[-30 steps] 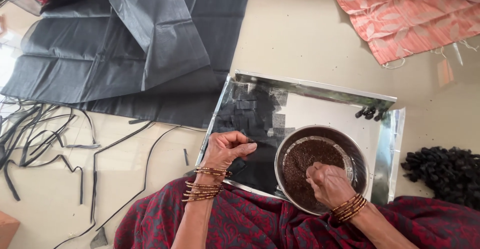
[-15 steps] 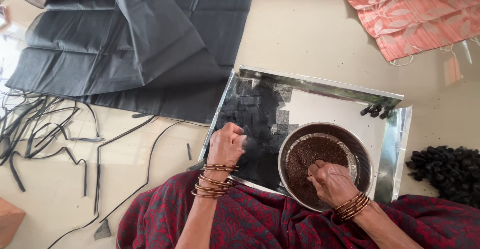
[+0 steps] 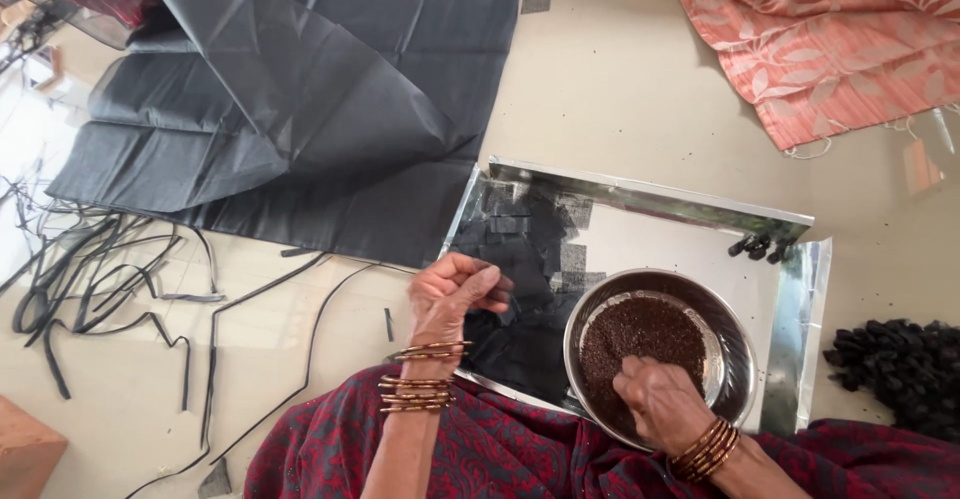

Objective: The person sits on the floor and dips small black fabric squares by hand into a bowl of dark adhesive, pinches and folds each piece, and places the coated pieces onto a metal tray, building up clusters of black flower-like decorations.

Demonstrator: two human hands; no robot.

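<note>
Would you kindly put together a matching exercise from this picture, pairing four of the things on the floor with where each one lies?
Things:
1. metal bowl
2. black sheet
3. pink patterned cloth
4. black strips

Places:
a. top right corner
b. far left, loose on the floor
c. on the shiny tray, under the right hand
d. spread out at the upper left

Pairs: 1-c, 2-d, 3-a, 4-b
</note>
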